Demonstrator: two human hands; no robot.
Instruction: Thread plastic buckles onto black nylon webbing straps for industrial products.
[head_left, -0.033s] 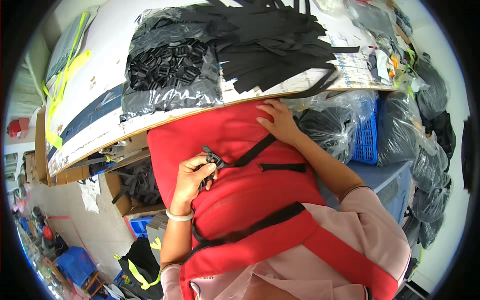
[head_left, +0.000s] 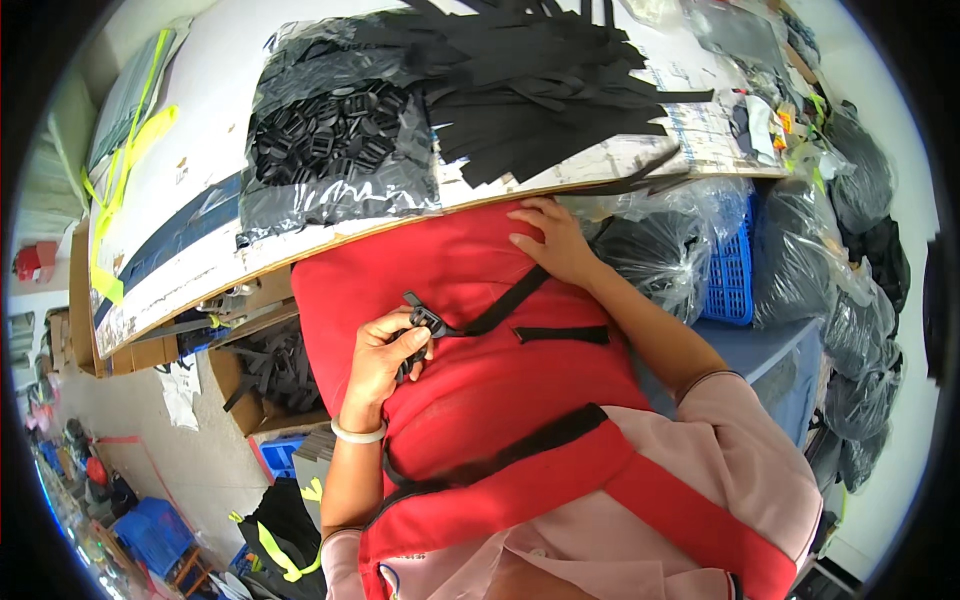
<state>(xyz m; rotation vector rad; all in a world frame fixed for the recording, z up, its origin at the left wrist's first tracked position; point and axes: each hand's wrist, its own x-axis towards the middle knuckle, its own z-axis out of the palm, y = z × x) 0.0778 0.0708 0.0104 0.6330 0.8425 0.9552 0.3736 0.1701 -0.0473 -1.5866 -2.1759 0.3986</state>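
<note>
My left hand (head_left: 388, 345) is closed around black plastic buckles (head_left: 428, 320), pinching one between thumb and fingers above the red apron (head_left: 340, 290). From that buckle a black webbing strap (head_left: 505, 305) runs up to the right and passes beneath my right hand (head_left: 552, 240). The right hand lies palm down on the apron by the table edge, its thumb apart from the fingers. Its palm is hidden. A plastic bag of black buckles (head_left: 325, 135) lies on the table beside a heap of cut black straps (head_left: 550, 95).
The white table (head_left: 200, 215) has its edge just beyond my hands. Below it at left stands a cardboard box (head_left: 230, 385) of black pieces. To the right are a blue crate (head_left: 728, 270) and several filled plastic bags (head_left: 790, 255). Yellow-green tape (head_left: 105, 275) hangs at the table's left.
Both hands keep their places and the buckle stays in my left hand. The loose strap end over the table edge has shifted slightly, and the view has moved a little.
</note>
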